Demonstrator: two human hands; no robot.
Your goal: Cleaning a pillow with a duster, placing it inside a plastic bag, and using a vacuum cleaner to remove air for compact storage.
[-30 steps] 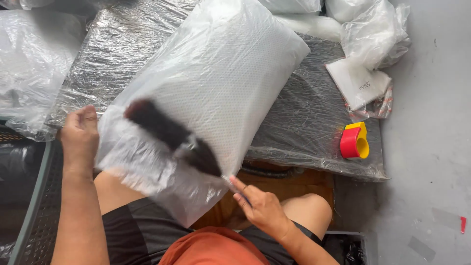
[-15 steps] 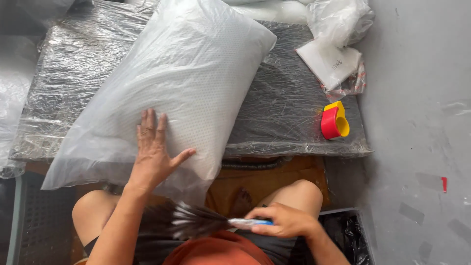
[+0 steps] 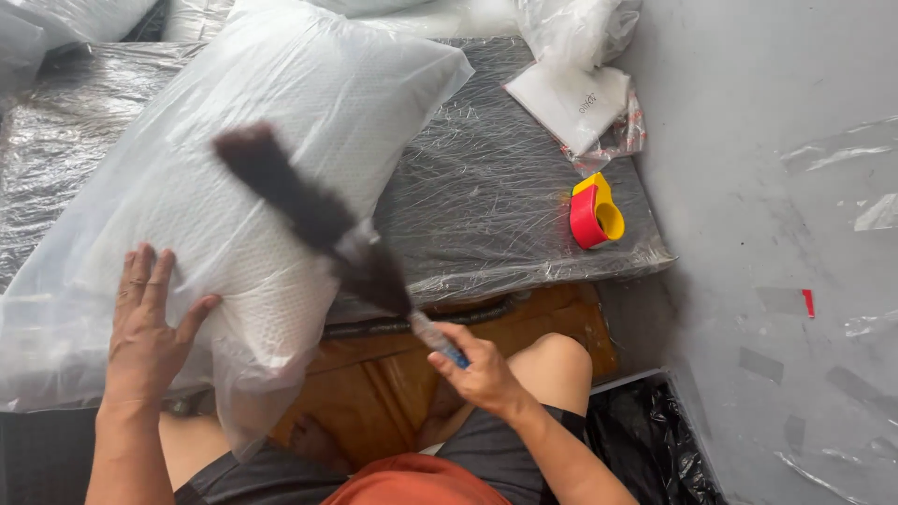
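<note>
Your left hand (image 3: 148, 329) lies flat on the near left end of the bagged pillow (image 3: 238, 187), fingers spread open and pressing the clear plastic, gripping nothing. The pillow rests on the plastic-wrapped table (image 3: 496, 215), its long axis running from that near-left corner up and away toward the far right — so it stretches off diagonally from under your palm.

Across its middle lies the dark brush (image 3: 309, 220), blurred by motion; its bristle end points up-left over the pillow and its handle comes down-right into your right hand (image 3: 482, 372). That hand is closed around the handle, off the table's near edge and above your knee, so the left hand is the one on the pillow while the right only reaches it through the brush.

Further right on the table sit a white packet (image 3: 571, 98) and, nearer the edge, a red and yellow tape dispenser (image 3: 595, 211) — well apart from both hands.
</note>
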